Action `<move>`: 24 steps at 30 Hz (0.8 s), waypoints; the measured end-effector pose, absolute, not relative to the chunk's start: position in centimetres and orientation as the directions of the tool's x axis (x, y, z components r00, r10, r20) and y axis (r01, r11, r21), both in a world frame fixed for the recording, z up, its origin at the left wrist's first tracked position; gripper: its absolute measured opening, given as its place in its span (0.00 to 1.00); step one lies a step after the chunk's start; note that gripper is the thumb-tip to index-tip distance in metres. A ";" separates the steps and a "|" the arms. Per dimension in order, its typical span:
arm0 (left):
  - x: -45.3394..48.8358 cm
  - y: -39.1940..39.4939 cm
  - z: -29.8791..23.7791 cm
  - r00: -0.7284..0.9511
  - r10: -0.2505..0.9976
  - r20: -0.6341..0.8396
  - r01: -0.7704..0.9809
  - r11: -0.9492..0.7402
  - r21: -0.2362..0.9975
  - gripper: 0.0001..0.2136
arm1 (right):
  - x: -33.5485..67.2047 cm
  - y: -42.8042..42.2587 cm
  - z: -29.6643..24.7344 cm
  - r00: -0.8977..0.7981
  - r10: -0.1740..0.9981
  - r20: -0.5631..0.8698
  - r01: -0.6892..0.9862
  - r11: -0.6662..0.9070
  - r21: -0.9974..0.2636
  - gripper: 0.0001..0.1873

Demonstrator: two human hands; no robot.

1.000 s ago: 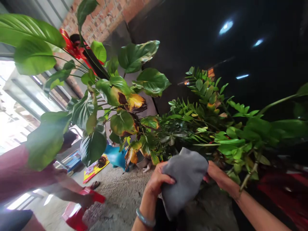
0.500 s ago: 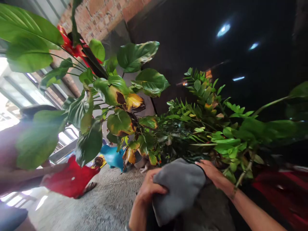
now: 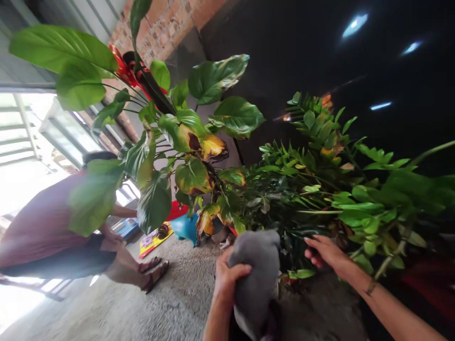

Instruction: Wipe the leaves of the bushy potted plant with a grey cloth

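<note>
My left hand (image 3: 231, 279) grips a bunched grey cloth (image 3: 256, 279) low in the middle of the view. My right hand (image 3: 325, 251) is apart from the cloth, its fingers spread and empty, right by the lower leaves of a glossy-leaved bushy plant (image 3: 359, 206). To the left stands a broad-leaved plant (image 3: 192, 176) with yellow-brown, damaged leaves. Its stems and the bushy plant's foliage meet above the cloth. The pots are hidden.
A person in a maroon top and sandals (image 3: 46, 227) stands at the left beyond the leaves. On the rough concrete floor (image 3: 167, 303) lie a blue object (image 3: 186, 228) and a yellow printed sheet (image 3: 153, 240). A brick wall (image 3: 163, 28) and a dark glossy surface (image 3: 320, 52) rise behind.
My right hand has come off the cloth and moved onto the leaves. The cloth is bunched narrower in my left hand. The other person has straightened up, and the red item is mostly out of view.
</note>
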State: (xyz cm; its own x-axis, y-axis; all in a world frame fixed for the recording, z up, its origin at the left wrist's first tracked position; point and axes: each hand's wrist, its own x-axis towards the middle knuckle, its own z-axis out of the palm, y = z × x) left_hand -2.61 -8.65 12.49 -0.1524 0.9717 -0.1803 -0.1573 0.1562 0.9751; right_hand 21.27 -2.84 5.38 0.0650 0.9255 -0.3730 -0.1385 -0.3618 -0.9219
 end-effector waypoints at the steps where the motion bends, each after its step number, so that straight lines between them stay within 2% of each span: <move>1: -3.0 -8.1 13.9 -0.222 0.969 -0.108 -0.175 0.069 0.982 0.16 | 21.2 -2.8 5.4 0.068 0.926 -0.372 -0.136 -0.360 -0.923 0.18; 3: -3.2 -6.0 16.3 -0.359 0.933 0.037 -0.180 -0.108 0.978 0.16 | 21.0 -2.8 5.6 0.074 0.926 -0.371 -0.132 -0.359 -0.924 0.18; 5: -2.6 -3.5 17.2 -0.431 0.896 0.103 -0.179 -0.197 0.964 0.16 | 20.8 -2.8 5.7 0.077 0.924 -0.374 -0.127 -0.363 -0.923 0.17; 8: -1.3 -1.8 15.1 -0.427 0.903 0.044 -0.108 -0.099 0.989 0.13 | 20.7 -2.7 5.7 0.074 0.922 -0.381 -0.118 -0.371 -0.921 0.16; 11: -0.8 -4.0 11.0 -0.274 0.951 -0.140 -0.090 0.120 0.989 0.11 | 20.9 -2.7 5.3 0.072 0.919 -0.388 -0.113 -0.379 -0.918 0.15; 14: -1.7 -7.9 9.1 0.043 0.939 -0.340 -0.113 0.343 0.933 0.13 | 21.3 -2.7 4.9 0.068 0.918 -0.391 -0.112 -0.382 -0.917 0.14; 15: -2.2 -8.8 9.5 0.115 0.928 -0.355 -0.117 0.368 0.922 0.14 | 21.3 -2.6 4.8 0.064 0.919 -0.389 -0.112 -0.380 -0.918 0.14; 17: -2.9 -9.4 11.3 0.174 0.941 -0.292 -0.162 0.320 0.934 0.17 | 21.4 -2.5 4.7 0.050 0.922 -0.383 -0.111 -0.376 -0.920 0.15; 19: -3.1 -8.5 13.9 0.127 0.979 -0.159 -0.241 0.186 0.953 0.19 | 21.2 -2.5 4.9 0.040 0.925 -0.379 -0.110 -0.373 -0.921 0.15; 21: -2.6 -6.5 15.9 -0.014 0.998 -0.058 -0.299 0.051 0.953 0.19 | 21.0 -2.6 5.2 0.037 0.926 -0.377 -0.109 -0.371 -0.922 0.15; 24: -1.1 -3.8 16.1 -0.269 0.962 -0.041 -0.299 -0.043 0.953 0.17 | 20.8 -2.7 5.6 0.043 0.923 -0.382 -0.108 -0.376 -0.920 0.16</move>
State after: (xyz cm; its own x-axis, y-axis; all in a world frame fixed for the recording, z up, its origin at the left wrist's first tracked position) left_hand -1.13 -3.83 16.06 -0.2690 0.9623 -0.0409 -0.2993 -0.0431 0.9532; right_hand 20.79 -2.73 5.58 0.0429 0.9230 -0.3825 -0.1080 -0.3763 -0.9202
